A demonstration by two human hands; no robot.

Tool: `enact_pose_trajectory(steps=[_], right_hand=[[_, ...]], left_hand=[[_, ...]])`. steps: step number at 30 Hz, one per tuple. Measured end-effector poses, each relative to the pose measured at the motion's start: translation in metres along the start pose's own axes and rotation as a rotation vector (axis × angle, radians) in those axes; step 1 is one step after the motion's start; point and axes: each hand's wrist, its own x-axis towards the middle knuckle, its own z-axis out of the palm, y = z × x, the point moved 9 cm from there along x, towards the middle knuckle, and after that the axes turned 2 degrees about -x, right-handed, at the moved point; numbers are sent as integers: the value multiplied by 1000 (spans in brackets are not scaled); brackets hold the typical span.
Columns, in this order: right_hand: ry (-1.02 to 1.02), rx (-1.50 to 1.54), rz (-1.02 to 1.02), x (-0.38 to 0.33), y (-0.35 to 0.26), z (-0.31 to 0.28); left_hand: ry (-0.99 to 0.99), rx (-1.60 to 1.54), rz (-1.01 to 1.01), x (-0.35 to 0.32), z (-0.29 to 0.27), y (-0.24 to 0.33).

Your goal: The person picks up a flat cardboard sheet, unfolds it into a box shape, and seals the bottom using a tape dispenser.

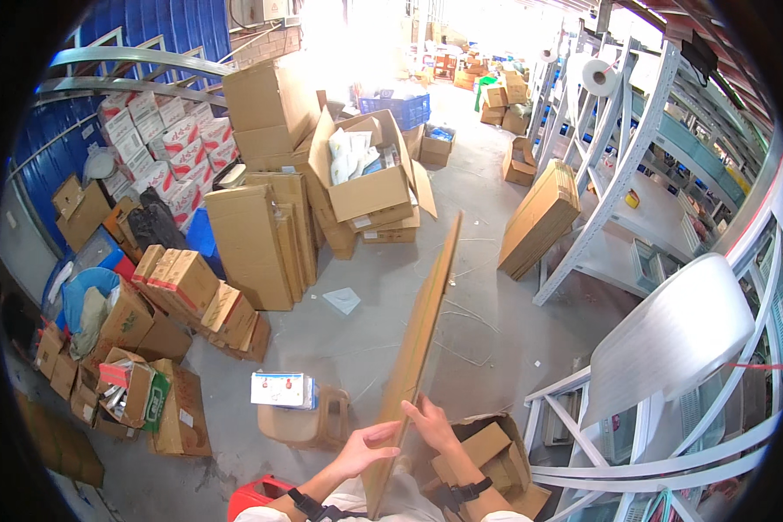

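A flattened cardboard box [409,357] stands upright on edge in front of me, seen nearly edge-on. My left hand [365,447] is at its left face, with fingers stretched out and thumb apart, the tips at the cardboard. From the other side, my right hand [430,425] grips the same sheet, part of its fingers hidden. Both wrists wear dark straps. Right of the sheet, below my right hand, is an open cardboard box [518,470] with loose flaps. A beige stool [287,428] with a white and blue box [283,391] on it stands left of my left hand.
More flattened cartons [244,248] lean at the left, beside an open carton [374,202] full of packaged goods. Another flat stack [541,217] leans by the metal shelving [622,183]. A white foam roll [674,335] hangs at right. A red stool [257,494] is near my left forearm.
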Motion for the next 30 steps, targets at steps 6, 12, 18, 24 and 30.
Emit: enact_pose_trajectory(steps=[6, 12, 18, 24, 30], right_hand=[[82, 196, -122, 74, -5, -17], [147, 24, -120, 167, -28, -48], [341, -390, -105, 206, -78, -79], [408, -468, -23, 244, -76, -122], [611, -319, 160, 242, -38, -189]], left_hand=[[0, -68, 65, 71, -22, 35], [12, -134, 80, 168, -59, 74], [271, 227, 112, 211, -94, 117], [259, 378, 260, 259, -114, 167], [520, 502, 185, 288, -153, 203]])
